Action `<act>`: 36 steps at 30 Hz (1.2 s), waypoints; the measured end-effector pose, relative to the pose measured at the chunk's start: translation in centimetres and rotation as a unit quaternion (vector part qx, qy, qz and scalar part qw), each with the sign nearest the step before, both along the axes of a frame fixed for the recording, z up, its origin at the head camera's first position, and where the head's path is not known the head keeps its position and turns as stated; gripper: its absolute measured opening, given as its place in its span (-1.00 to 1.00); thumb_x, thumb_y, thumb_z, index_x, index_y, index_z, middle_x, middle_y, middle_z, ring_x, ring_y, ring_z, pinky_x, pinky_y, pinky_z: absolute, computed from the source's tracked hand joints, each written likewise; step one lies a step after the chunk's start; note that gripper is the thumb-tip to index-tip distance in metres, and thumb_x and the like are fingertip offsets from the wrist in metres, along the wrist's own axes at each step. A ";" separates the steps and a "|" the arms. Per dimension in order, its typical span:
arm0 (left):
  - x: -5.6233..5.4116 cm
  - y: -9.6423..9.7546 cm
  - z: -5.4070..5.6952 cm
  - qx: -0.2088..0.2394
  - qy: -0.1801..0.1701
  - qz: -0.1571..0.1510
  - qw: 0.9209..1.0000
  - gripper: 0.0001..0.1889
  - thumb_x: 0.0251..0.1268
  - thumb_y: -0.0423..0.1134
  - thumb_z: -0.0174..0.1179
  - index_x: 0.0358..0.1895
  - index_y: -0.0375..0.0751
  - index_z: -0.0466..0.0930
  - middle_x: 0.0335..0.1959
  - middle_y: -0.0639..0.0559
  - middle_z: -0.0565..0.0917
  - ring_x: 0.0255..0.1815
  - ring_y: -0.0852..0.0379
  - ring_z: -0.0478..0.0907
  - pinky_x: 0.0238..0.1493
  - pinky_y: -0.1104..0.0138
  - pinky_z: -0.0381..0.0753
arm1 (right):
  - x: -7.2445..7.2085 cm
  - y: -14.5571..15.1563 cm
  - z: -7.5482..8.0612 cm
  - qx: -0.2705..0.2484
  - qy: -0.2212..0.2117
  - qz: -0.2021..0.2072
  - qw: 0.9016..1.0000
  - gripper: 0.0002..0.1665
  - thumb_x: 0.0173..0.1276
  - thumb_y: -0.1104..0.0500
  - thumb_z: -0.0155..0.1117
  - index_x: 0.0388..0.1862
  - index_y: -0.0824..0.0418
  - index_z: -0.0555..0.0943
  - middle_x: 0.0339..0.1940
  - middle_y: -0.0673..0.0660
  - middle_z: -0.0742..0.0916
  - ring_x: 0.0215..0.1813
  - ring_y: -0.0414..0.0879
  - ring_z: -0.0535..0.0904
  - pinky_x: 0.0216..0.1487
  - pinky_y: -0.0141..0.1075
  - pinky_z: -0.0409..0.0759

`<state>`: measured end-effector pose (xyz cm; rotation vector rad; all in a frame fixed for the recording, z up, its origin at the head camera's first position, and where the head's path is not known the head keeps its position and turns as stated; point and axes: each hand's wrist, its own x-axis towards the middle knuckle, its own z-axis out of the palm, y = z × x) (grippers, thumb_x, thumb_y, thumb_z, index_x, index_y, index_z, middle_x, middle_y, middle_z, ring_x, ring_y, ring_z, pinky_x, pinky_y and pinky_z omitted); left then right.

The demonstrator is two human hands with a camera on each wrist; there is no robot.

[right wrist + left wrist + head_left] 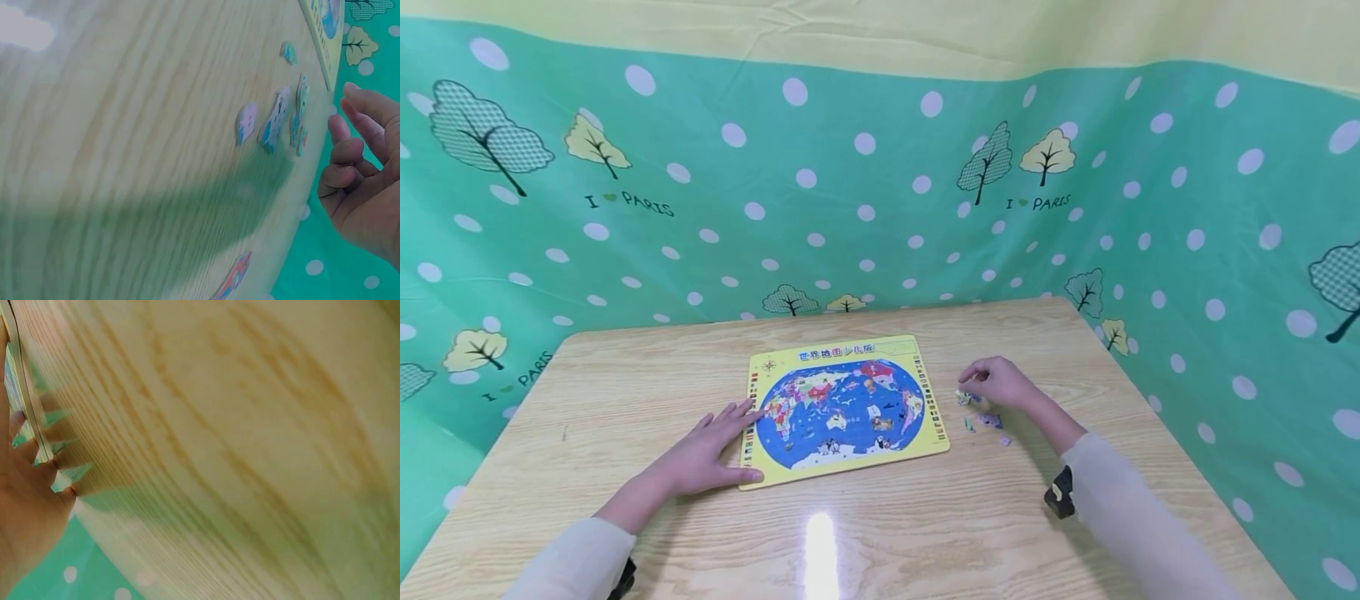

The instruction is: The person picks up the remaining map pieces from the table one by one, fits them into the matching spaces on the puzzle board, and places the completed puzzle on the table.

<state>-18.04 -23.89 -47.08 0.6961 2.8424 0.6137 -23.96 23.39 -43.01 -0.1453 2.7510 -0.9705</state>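
Observation:
A world map puzzle board (842,417) with a yellow border and blue oval lies mid-table. My left hand (718,446) rests on its left edge, fingers spread and thumb near the front corner. In the left wrist view that hand (31,481) shows only in part, beside the board's edge. To the right of the board, my right hand (1000,383) hovers over small puzzle pieces (990,421). In the right wrist view, this hand (369,162) has thumb and forefinger extended and the other fingers loosely bent, with nothing visible between them.
Several loose pieces lie close together in the right wrist view, among them a pink one (247,124) and a small green one (289,52). A red and blue piece (234,275) lies apart. A green dotted curtain (865,183) hangs behind the wooden table (647,375).

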 end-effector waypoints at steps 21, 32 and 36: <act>0.1 -0.1 -0.2 0.000 0.004 0.000 1.000 0.02 -0.11 0.45 0.18 0.43 0.00 0.15 0.49 -0.17 0.07 0.49 -0.30 -0.05 0.41 -0.24 -0.13 | 2.5 1.6 -0.7 0.026 -0.027 0.044 0.998 -0.78 0.14 0.08 0.38 -0.23 0.12 0.68 -0.50 0.02 0.57 -0.45 -0.15 0.38 -0.49 -0.39 0.37; 0.1 -0.1 -0.2 0.003 0.004 -0.001 1.000 0.02 -0.11 0.43 0.19 0.43 -0.02 0.16 0.49 -0.17 0.08 0.49 -0.29 -0.05 0.41 -0.24 -0.14 | 4.0 0.6 -0.5 0.026 -0.056 0.038 0.997 -0.77 0.11 0.11 0.41 -0.25 0.14 0.66 -0.54 0.03 0.58 -0.55 -0.15 0.44 -0.55 -0.38 0.44; 0.1 -0.1 -0.3 0.003 0.004 0.000 1.000 0.01 -0.11 0.43 0.19 0.43 0.00 0.15 0.49 -0.17 0.08 0.49 -0.29 -0.05 0.41 -0.24 -0.14 | 4.3 0.4 -0.6 0.031 -0.046 0.044 0.997 -0.79 0.08 0.14 0.43 -0.28 0.14 0.66 -0.55 0.02 0.57 -0.55 -0.17 0.41 -0.56 -0.41 0.41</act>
